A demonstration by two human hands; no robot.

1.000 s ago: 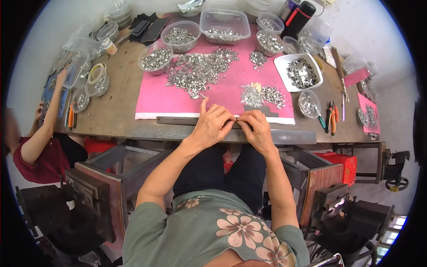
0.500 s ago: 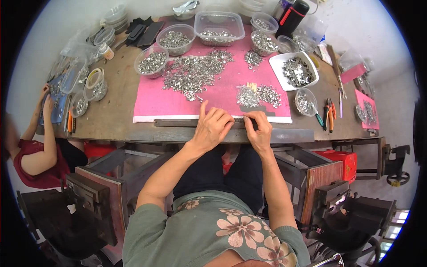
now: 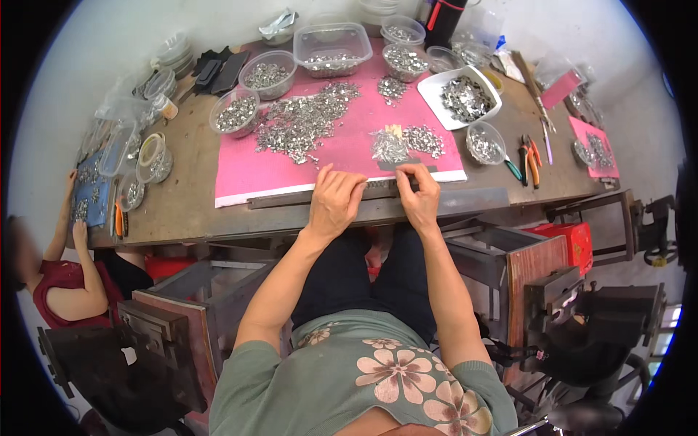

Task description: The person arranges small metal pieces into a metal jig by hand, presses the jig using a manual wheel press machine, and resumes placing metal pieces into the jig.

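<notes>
Near the front edge of the table, both hands hover over a dark metal bar [image 3: 291,198] with a row of small pieces between them. My left hand [image 3: 336,202] is curled, thumb and fingertips drawn together at the bar; whatever it pinches is too small to make out. My right hand [image 3: 419,198] pinches with thumb and forefinger by the right part of the bar, its contents hidden. Just beyond the right hand lie a heap of thin silvery pins [image 3: 390,147] and a heap of small shiny metal pieces [image 3: 424,141], on a pink mat [image 3: 243,163].
A large spread of metal pieces [image 3: 305,123] covers the mat's middle. Behind stand clear tubs [image 3: 332,67] and a white tray [image 3: 429,102] of parts. Pliers [image 3: 533,161] lie at right. A co-worker [image 3: 69,287] sits at left by a blue mat [image 3: 91,189].
The view has shifted, so the table sits further left and higher. My left hand has drawn away from the right, widening the gap over the bar.
</notes>
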